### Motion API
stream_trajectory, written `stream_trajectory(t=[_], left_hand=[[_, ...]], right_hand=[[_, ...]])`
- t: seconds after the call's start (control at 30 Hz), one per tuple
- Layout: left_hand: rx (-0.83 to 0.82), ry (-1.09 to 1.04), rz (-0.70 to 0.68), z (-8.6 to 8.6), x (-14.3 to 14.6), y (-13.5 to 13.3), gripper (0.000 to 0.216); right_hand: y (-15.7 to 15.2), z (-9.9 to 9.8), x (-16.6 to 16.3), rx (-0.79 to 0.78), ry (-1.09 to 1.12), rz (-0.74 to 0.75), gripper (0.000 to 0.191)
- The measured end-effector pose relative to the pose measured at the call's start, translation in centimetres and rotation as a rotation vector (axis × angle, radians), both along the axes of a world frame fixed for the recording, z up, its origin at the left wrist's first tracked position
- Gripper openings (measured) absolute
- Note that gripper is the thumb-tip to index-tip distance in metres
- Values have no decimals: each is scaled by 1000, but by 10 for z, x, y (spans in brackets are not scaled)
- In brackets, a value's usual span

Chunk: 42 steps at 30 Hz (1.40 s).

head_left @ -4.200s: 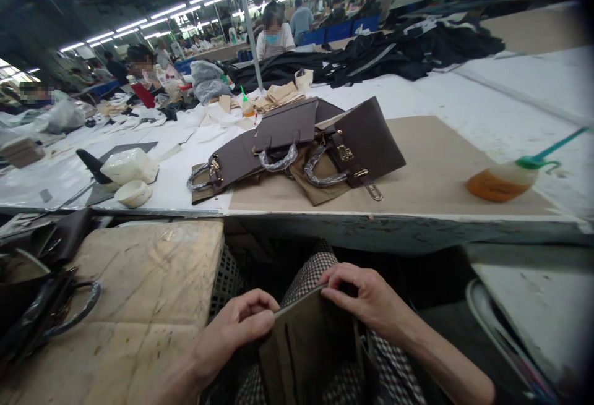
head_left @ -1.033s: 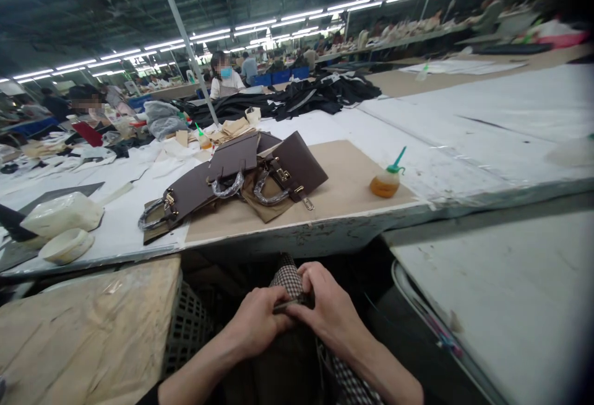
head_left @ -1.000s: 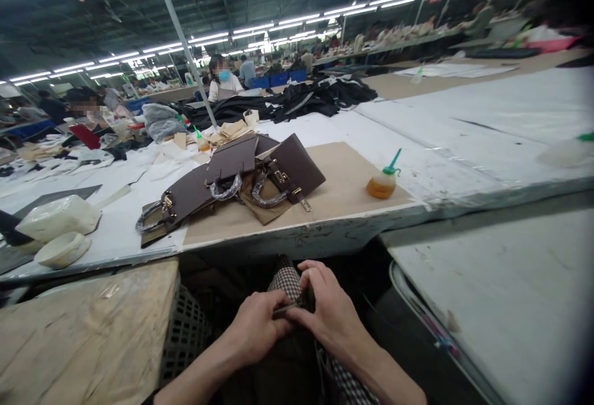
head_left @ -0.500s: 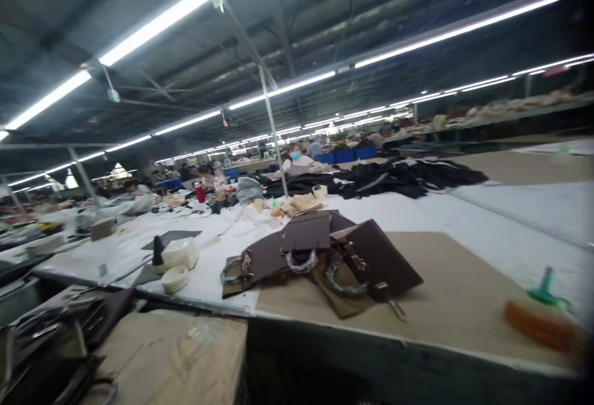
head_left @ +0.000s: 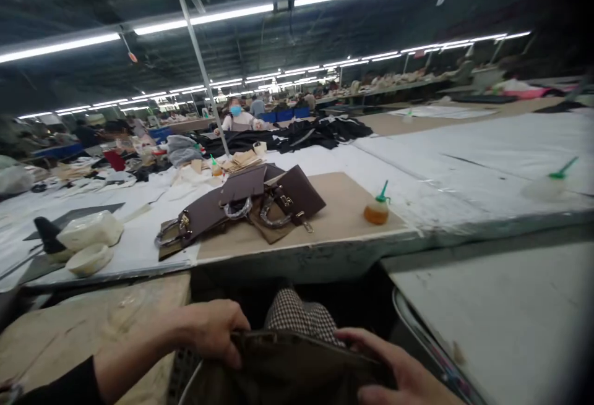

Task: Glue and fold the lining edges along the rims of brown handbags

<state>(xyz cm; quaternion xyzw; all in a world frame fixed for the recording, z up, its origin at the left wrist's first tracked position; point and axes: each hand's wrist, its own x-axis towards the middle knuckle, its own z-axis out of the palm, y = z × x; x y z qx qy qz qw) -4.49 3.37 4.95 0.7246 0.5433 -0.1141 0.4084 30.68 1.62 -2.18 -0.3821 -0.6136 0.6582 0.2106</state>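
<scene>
We see our left hand [head_left: 211,331] with a closed grip on the dark leather panel [head_left: 288,365] over our lap, our right hand [head_left: 394,374] gripping its right edge, brown handbags [head_left: 245,204] on the surface [head_left: 352,207] beyond, glue bottle [head_left: 377,207] rightward

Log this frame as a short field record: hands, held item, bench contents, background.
left hand: grips the dark panel's top edge
right hand: holds the same panel's right side
held item: dark leather panel over the lap
bench: brown bag pieces, glue bottle, white blocks
background: masked person at a far table
</scene>
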Motion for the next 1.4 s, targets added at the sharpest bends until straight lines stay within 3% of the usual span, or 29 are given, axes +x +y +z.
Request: stream_trajectory(t=[0.07,0.13,0.23,0.37,0.53,0.77,0.9,1.03,1.17,1.27,1.4], left_hand=[[-27,-36,-23,-16,2,-3,24],[14,-192,-13,-26,10,-4,52],[17,-355,-5,-25,25,-1,73],[55,-311,-49,-22,40,10,49],[92,-300,-55,-41,47,23,17],[-39,-541,-147,-45,48,24,10],[-56,-516,-162,-43,48,24,8],[-50,-497,-161,-45,47,24,8],[-29,-512,-155,-45,44,21,9],[14,-531,-134,-45,40,18,8],[59,-567,-122,-45,37,16,10]], right_hand=[[-2,-7,-6,-38,-4,-21,58],[-4,-15,-10,-34,-18,-50,55],[-5,-23,-10,21,-56,-64,49],[-3,-26,-9,-5,-66,-79,43],[-1,-28,-11,-34,-41,-105,39],[2,-34,-8,-40,-41,-125,43],[1,-36,-12,212,-149,-156,41],[4,-29,-25,571,-323,-43,33],[10,-19,-45,806,-459,56,29],[13,-11,-56,862,-506,109,22],[17,4,-57,779,-482,236,20]])
